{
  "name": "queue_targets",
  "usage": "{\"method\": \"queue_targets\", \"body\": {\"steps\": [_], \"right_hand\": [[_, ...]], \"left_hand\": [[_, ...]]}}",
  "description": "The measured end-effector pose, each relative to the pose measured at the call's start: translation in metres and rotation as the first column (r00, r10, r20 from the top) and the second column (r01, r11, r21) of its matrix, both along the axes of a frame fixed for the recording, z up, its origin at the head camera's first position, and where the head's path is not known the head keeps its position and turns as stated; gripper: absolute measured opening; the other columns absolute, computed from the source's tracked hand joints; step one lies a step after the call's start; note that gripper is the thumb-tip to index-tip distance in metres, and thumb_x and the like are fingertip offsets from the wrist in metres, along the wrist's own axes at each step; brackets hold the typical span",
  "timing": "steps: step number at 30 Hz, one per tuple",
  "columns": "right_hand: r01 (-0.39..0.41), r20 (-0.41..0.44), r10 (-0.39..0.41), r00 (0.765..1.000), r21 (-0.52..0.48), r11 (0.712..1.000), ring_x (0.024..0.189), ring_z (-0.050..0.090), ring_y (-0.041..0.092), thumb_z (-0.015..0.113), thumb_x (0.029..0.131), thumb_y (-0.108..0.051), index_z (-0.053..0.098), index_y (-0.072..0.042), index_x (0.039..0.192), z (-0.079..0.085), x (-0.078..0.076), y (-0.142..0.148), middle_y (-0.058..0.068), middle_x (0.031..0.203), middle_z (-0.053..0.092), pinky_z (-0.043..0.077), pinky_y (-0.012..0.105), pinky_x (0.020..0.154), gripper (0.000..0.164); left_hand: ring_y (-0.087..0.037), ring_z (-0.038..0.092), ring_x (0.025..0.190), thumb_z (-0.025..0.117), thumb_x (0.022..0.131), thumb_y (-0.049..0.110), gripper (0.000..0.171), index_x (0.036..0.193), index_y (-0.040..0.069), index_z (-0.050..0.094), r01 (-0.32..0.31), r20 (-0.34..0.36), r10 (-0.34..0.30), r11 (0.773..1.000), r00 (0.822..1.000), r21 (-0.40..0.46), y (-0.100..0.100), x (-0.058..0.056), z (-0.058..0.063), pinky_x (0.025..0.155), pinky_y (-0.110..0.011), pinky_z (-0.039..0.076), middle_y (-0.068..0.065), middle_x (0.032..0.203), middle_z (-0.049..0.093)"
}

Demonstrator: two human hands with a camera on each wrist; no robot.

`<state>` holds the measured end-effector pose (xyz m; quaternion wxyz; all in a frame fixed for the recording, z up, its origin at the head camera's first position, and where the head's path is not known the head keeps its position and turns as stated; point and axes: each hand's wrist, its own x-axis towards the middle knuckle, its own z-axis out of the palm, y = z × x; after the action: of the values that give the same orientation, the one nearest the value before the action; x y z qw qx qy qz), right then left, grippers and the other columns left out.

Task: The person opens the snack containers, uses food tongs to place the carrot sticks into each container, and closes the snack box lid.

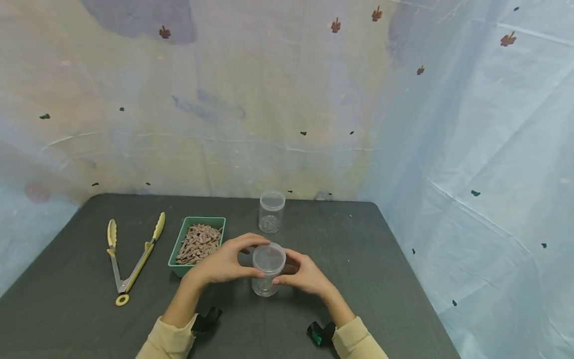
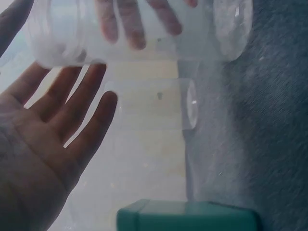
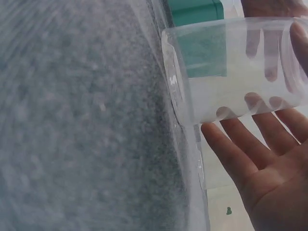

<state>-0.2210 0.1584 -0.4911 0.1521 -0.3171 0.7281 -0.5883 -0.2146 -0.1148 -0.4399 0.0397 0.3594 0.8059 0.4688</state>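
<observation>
A clear plastic jar (image 1: 264, 284) with a frosted-looking round top is between both hands near the middle of the table. My left hand (image 1: 230, 262) grips it around the upper rim from the left, thumb in front and fingers behind. On the opposite side my right hand (image 1: 307, 275) holds the jar, with its thumb at the front and fingertips on the far wall. Through the jar's wall (image 3: 207, 72) in the right wrist view, the left fingers show; it looks empty. Whether its base touches the table cannot be told. Behind it a second clear jar (image 1: 271, 219) stands upright.
To the left is a green tray (image 1: 179, 269) filled with brown strip-like pieces (image 1: 199, 243). Farther left lie spread tongs (image 1: 134, 274) with yellow tips. The dark table (image 1: 350, 259) meets a hanging plastic sheet (image 1: 269, 164) at the back and right.
</observation>
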Motion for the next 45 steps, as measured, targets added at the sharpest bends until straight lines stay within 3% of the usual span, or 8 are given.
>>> {"method": "queue_targets", "body": {"steps": [6, 14, 24, 30, 38, 45], "right_hand": [[0.014, -0.010, -0.014, 1.000, 0.004, 1.000, 0.130, 0.062, 0.022, 0.083, 0.091, -0.012, 0.050, -0.008, 0.153, -0.001, -0.001, 0.001, 0.014, 0.150, 0.056, 0.054, 0.040, 0.101, 0.071], [0.015, -0.013, -0.015, 1.000, -0.001, 1.000, 0.128, 0.063, 0.023, 0.083, 0.091, -0.015, 0.051, -0.007, 0.152, -0.001, 0.000, 0.002, 0.015, 0.148, 0.058, 0.054, 0.041, 0.101, 0.069], [-0.014, 0.015, 0.014, 1.000, -0.030, 0.999, 0.129, 0.062, 0.035, 0.081, 0.092, -0.008, 0.047, -0.002, 0.153, 0.000, 0.001, 0.002, 0.022, 0.149, 0.054, 0.055, 0.045, 0.099, 0.070], [-0.009, 0.000, 0.009, 1.000, -0.015, 1.000, 0.129, 0.062, 0.034, 0.080, 0.093, -0.011, 0.047, -0.002, 0.154, -0.001, 0.001, 0.003, 0.022, 0.149, 0.054, 0.054, 0.046, 0.100, 0.070], [-0.017, -0.016, 0.016, 1.000, -0.015, 1.000, 0.132, 0.059, 0.037, 0.081, 0.093, -0.013, 0.045, 0.000, 0.154, -0.001, 0.001, 0.004, 0.022, 0.150, 0.053, 0.052, 0.051, 0.102, 0.071], [0.000, -0.018, 0.000, 1.000, 0.012, 1.000, 0.133, 0.058, 0.042, 0.081, 0.093, -0.012, 0.047, 0.000, 0.153, 0.002, 0.000, 0.001, 0.023, 0.149, 0.053, 0.053, 0.048, 0.102, 0.070]], "left_hand": [[-0.022, 0.063, 0.122, 0.083, 0.091, 0.030, 0.060, 0.145, 0.017, 0.061, -0.014, 0.013, 0.014, 1.000, 1.000, -0.004, -0.009, -0.001, 0.004, 0.101, -0.058, 0.049, -0.001, 0.136, 0.065], [-0.021, 0.063, 0.118, 0.087, 0.086, 0.031, 0.062, 0.141, 0.017, 0.063, -0.062, -0.005, 0.062, 0.998, 0.998, -0.001, -0.006, -0.002, 0.002, 0.099, -0.054, 0.050, 0.000, 0.131, 0.065], [-0.026, 0.058, 0.131, 0.091, 0.081, 0.029, 0.079, 0.150, 0.017, 0.055, -0.036, -0.013, 0.036, 0.999, 0.999, 0.006, 0.010, 0.001, -0.001, 0.102, -0.054, 0.049, -0.003, 0.147, 0.057], [-0.030, 0.055, 0.134, 0.091, 0.081, 0.030, 0.076, 0.147, 0.013, 0.058, -0.040, -0.044, 0.040, 0.999, 0.998, 0.012, 0.015, 0.003, -0.002, 0.101, -0.052, 0.051, -0.004, 0.147, 0.056], [-0.028, 0.056, 0.131, 0.092, 0.080, 0.031, 0.073, 0.145, 0.017, 0.061, -0.105, -0.079, 0.110, 0.992, 0.991, 0.063, 0.018, 0.007, 0.004, 0.098, -0.050, 0.052, -0.004, 0.145, 0.054], [-0.025, 0.055, 0.129, 0.092, 0.081, 0.029, 0.071, 0.145, 0.021, 0.061, -0.195, -0.167, 0.205, 0.978, 0.964, 0.074, 0.005, 0.010, 0.014, 0.095, -0.050, 0.052, -0.002, 0.147, 0.055]]}}
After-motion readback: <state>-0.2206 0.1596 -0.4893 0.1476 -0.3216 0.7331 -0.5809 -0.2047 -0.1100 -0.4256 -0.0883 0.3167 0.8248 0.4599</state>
